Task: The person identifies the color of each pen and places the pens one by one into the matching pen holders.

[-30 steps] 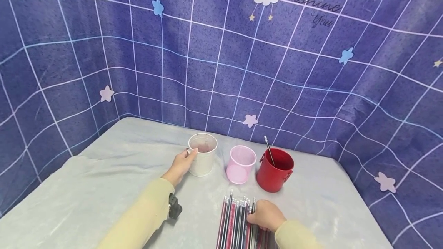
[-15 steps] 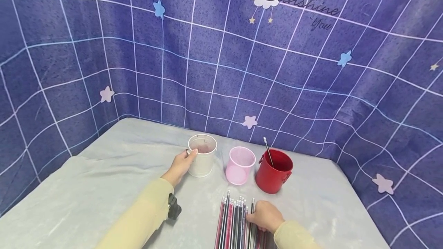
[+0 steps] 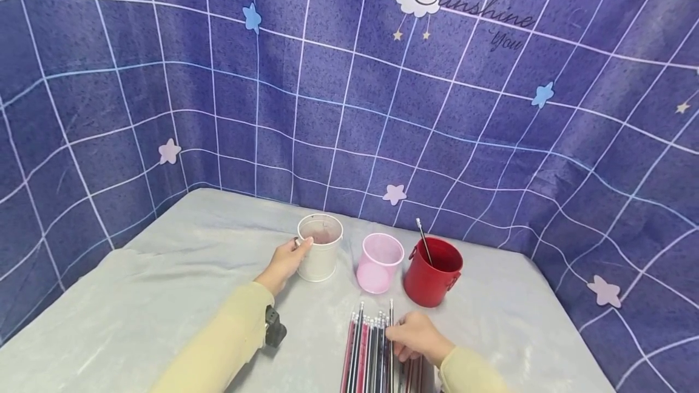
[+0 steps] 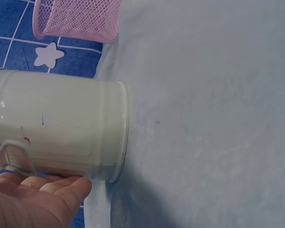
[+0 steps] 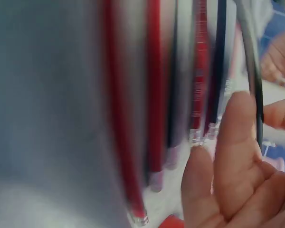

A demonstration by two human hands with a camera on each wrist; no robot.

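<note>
In the head view my left hand holds the side of a white metal bucket near its rim, the thumb on its near wall. The left wrist view shows the fingers against the bucket, beside its small loop handle. My right hand pinches one black pencil between thumb and fingers, at the right part of a row of pencils, eraser ends away from me. Up close, the right wrist view shows the held pencil and red and dark pencils, partly blurred.
A pink mesh cup stands right of the white bucket. Beyond it is a red bucket with one dark pencil leaning inside. A grey cloth covers the table, and a blue gridded curtain hangs behind and at both sides.
My right hand has lifted a little and drawn one black pencil leftward, its eraser end now higher than its neighbours. My left hand stays at the white bucket.
</note>
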